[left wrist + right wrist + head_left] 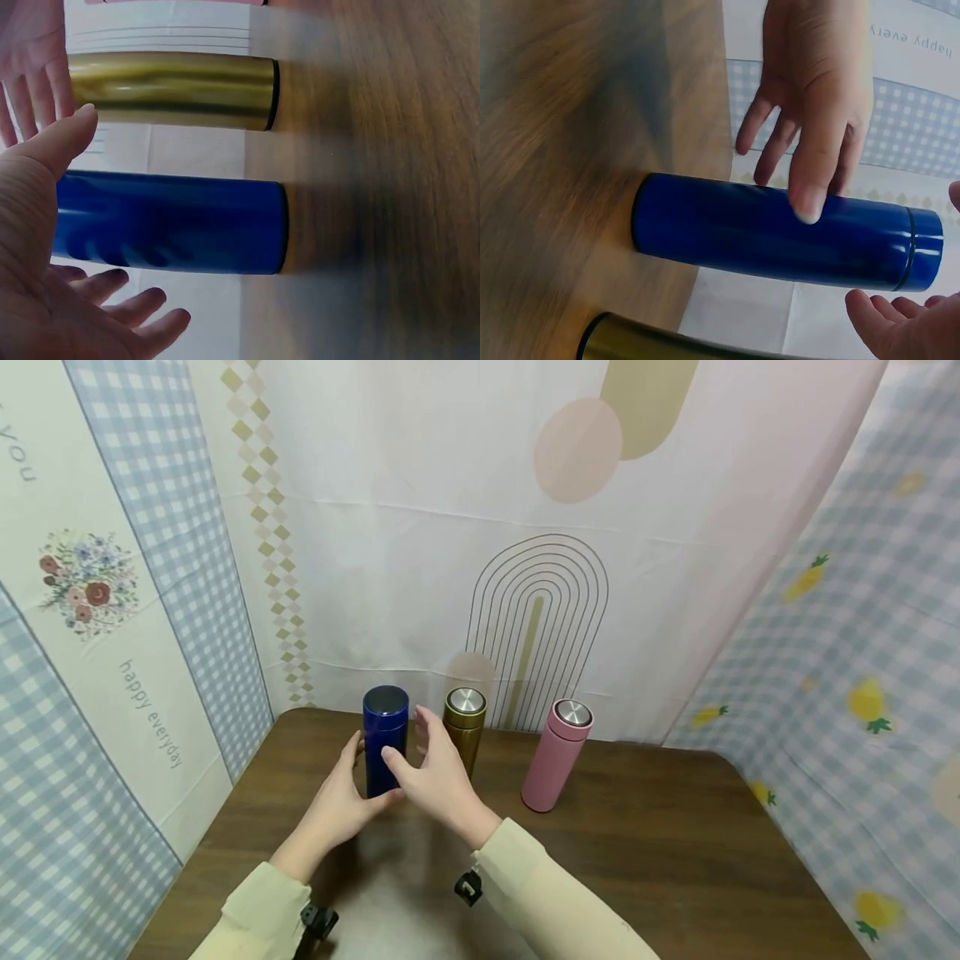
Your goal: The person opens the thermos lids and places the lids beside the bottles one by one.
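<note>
A blue thermos bottle [386, 720] stands upright toward the left of the table, between both hands. My left hand [339, 800] reaches around its left side, thumb in front and spread fingers behind. In the left wrist view, a gap shows between those fingers and the blue wall [180, 225]. On the other side, my right hand [444, 783] is beside the upper part, its fingers apart. The right wrist view has the right fingertips [866, 311] just off the bottle near its cap [928, 247]. Whether the left thumb touches the bottle, I cannot tell.
Close behind the right hand stands a gold thermos bottle [467, 714] with a silver-topped cap. Farther right is a pink one [555, 764]. All are on a brown wooden table [645, 835], with printed cloth [390, 568] hanging behind and at both sides.
</note>
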{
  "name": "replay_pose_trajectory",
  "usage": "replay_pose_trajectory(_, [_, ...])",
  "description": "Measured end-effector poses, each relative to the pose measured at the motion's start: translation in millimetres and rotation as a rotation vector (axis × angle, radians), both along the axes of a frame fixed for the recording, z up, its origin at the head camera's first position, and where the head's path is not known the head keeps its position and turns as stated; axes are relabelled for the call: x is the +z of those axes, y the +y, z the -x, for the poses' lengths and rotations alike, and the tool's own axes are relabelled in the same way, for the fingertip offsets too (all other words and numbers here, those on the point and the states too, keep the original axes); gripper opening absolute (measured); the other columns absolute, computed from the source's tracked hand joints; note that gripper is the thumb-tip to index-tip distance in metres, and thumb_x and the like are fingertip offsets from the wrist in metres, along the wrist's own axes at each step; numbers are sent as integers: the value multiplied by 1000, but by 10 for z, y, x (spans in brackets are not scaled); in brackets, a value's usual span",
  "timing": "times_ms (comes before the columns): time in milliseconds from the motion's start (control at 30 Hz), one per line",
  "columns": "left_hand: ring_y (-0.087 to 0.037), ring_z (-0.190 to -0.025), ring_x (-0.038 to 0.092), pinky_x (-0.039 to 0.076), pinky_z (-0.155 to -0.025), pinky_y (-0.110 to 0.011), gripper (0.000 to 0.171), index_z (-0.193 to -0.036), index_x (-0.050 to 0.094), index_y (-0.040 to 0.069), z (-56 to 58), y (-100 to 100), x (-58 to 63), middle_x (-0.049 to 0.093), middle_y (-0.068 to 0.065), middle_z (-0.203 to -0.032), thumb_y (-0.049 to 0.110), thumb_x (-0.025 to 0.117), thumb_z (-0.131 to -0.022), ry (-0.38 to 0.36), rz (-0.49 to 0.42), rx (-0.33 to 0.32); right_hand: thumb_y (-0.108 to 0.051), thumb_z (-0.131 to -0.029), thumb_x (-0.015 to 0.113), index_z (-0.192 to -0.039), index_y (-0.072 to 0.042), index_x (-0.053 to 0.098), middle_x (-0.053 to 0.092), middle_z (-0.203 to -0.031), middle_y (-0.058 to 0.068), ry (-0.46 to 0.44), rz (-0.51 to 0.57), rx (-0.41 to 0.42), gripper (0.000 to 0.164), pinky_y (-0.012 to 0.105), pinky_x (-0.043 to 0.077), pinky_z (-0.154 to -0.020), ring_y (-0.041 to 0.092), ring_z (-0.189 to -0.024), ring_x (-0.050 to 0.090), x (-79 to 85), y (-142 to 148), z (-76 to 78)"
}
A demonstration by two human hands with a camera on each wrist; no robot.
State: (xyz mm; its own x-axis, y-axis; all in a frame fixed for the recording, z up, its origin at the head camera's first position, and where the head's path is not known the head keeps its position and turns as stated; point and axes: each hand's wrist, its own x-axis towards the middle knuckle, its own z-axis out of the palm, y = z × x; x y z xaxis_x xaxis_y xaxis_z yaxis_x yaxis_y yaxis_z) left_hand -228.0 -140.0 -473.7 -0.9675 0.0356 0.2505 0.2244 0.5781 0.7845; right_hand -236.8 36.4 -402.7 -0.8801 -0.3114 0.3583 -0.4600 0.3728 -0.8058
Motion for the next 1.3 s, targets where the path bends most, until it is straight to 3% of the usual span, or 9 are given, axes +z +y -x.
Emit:
replay_pose_trajectory(167, [-43, -133, 36, 34, -103, -59, 114, -155, 9, 9, 87, 5, -57, 23, -22, -154, 49, 80, -75, -13, -77, -26, -40, -92, 63, -152, -15, 22, 37, -150, 4, -46, 32, 24, 78, 38, 42, -101, 18, -133, 42, 0, -75, 69])
replay_pose_trajectory(400, [-41, -119, 46, 43, -96, -55, 96, -149, 21, -3, 189, 39, -116, 34, -26, -138, 31, 80, -80, 92, -78, -11, -38, -91, 64, -152, -17, 23, 39, -147, 2, -53, 69, 35, 77, 42, 44, -99, 16, -130, 43, -6, -104, 99])
replay_pose_trajectory(600, [-42, -115, 53, 45, -93, -55, 86, -144, 23, 2, 203, 75, -176, 46, -28, -132, 20, 79, -81, 101, -88, 17, -37, -91, 66, -150, -15, 27, 41, -142, 0, -17, 55, 47, 74, 38, 47, -96, 12, -126, 45, -18, -71, 51])
replay_pose_trajectory(933, [-41, -111, 57, 47, -91, -54, 83, -143, 29, 6, 122, 108, -192, 53, -27, -128, 20, 81, -79, 145, -70, 15, -34, -88, 70, -149, -18, 29, 43, -139, -2, -18, 50, 66, 75, 34, 49, -93, 8, -122, 47, -8, 61, -40])
replay_pose_trajectory(1133, [-39, -111, 56, 45, -91, -56, 85, -144, 31, 8, 20, 123, -121, 55, -25, -126, 23, 81, -78, 132, 35, 37, -33, -88, 71, -150, -15, 27, 47, -133, 6, -43, 64, 64, 79, 34, 51, -89, 14, -113, 56, 25, 191, -77])
replay_pose_trajectory(1300, [-37, -106, 56, 45, -86, -56, 81, -141, 38, 10, -108, 136, 9, 60, -19, -119, 24, 83, -75, 218, 163, 43, -34, -87, 73, -148, -18, 32, 52, -124, 3, -69, 106, 72, 76, 33, 52, -86, 15, -103, 62, 48, 328, -127])
